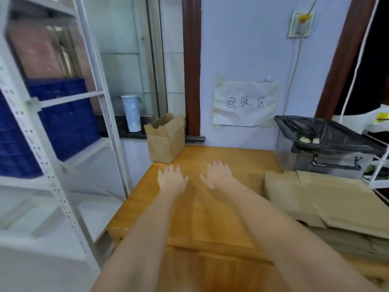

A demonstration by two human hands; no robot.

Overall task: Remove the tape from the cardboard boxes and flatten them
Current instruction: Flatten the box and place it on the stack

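two hands out over wooden table [221,224] | l hand [171,178] fingers spread, empty | r hand [217,174] fingers spread, empty | upright cardboard box [165,139] at far-l table corner, top flaps up, just beyond l hand | flattened boxes [328,205] stacked on r side | black-lined bin [328,142] behind stack

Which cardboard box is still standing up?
The cardboard box at the table's far left corner, open at the top. The other boxes lie flattened in a pile on the right.
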